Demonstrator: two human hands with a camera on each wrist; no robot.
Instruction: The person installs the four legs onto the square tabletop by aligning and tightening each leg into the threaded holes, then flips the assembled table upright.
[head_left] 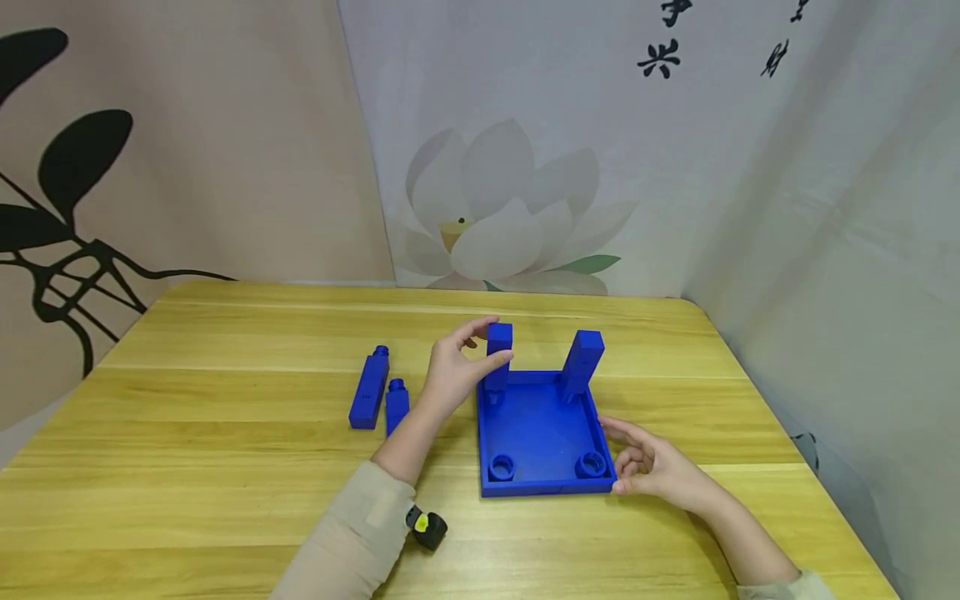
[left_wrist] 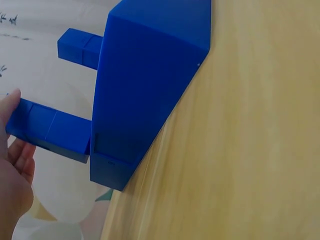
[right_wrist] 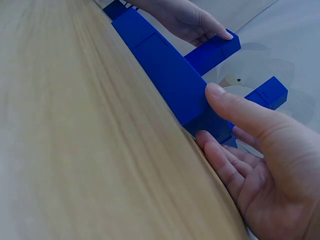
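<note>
On a desk, a blue square tray is lying.
At the tray's right wall, the right hand is touching with half-open, loosely bent fingers; at its far-left corner, the left hand is pinching an upright post. A second post is standing far-right, two loose posts are lying leftward, and sockets are occupying its near corners.

Lotus-printed cloth hangs behind a wooden table.
</note>
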